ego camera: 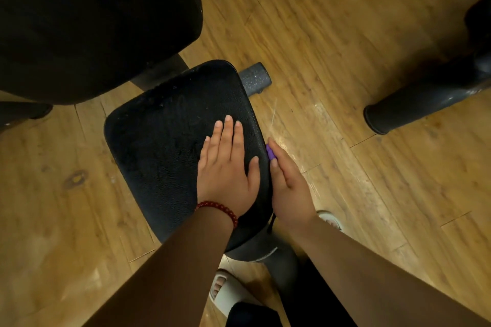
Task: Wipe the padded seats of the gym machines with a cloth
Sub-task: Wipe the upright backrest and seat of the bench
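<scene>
- The black textured padded seat (170, 141) of the gym machine stands low over the honey-coloured wooden plank floor (345, 48), just below a larger black padded backrest (87, 21).
- The left hand (225, 167), with a red bead bracelet (220, 207) at its wrist, lies flat and open on the right part of the seat, fingers straight and together.
- The right hand (288, 186) lies edge-on against the seat's right side, fingers stretched along it.
- The purple cloth (271, 152) is under that hand; only a small bit shows between thumb and forefinger, touching the seat's edge. I cannot tell whether the hand grips it or merely presses it.
- A grey speckled cylinder end (255, 78) sticks out beside the seat's far corner.
- White slippers (228, 291) show beneath the arms.
</scene>
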`<action>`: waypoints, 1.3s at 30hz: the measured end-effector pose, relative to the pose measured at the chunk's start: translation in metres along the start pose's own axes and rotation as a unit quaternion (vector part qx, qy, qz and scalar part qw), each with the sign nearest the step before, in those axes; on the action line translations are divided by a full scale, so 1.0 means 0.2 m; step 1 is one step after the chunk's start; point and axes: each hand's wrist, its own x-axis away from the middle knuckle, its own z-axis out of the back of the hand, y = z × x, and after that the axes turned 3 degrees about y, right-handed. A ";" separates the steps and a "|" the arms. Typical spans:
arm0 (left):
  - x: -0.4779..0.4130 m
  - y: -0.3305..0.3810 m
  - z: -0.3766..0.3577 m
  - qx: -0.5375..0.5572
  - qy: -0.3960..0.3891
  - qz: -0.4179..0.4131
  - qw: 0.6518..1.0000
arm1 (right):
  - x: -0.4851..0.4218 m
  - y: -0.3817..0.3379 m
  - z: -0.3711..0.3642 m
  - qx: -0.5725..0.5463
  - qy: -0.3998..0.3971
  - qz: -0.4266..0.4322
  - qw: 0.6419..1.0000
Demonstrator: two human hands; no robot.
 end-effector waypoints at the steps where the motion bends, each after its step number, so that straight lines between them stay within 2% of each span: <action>1: 0.00 0.00 0.00 -0.001 0.001 0.001 1.000 | -0.04 -0.02 -0.01 -0.001 -0.009 -0.007 1.000; 5: -0.05 -0.02 0.03 -0.005 0.009 -0.003 1.000 | -0.18 -0.09 -0.03 -0.002 -0.025 -0.008 1.000; 11: -0.24 -0.12 0.05 -0.029 -0.017 -0.019 0.999 | -0.01 -0.01 -0.01 0.008 0.014 -0.004 1.000; 14: -0.27 -0.13 0.04 -0.027 -0.012 -0.015 0.999 | -0.10 -0.04 -0.03 -0.012 -0.003 -0.025 1.000; 19: -0.27 -0.13 0.03 -0.009 -0.003 -0.013 1.000 | -0.20 -0.08 -0.06 -0.035 -0.013 -0.009 0.999; 24: -0.27 -0.13 0.02 -0.012 0.004 -0.011 1.000 | -0.10 0.00 -0.03 0.006 0.006 0.021 1.000; 27: -0.28 -0.13 0.02 -0.009 0.005 -0.004 1.000 | -0.21 -0.06 -0.04 -0.013 -0.017 0.005 1.000; 33: -0.29 -0.13 0.01 0.000 0.014 -0.007 1.000 | -0.50 -0.22 -0.13 -0.013 -0.034 0.030 0.999; 39: -0.29 -0.14 0.01 0.010 0.022 -0.007 1.000 | -0.29 -0.07 -0.05 0.006 -0.029 0.041 0.999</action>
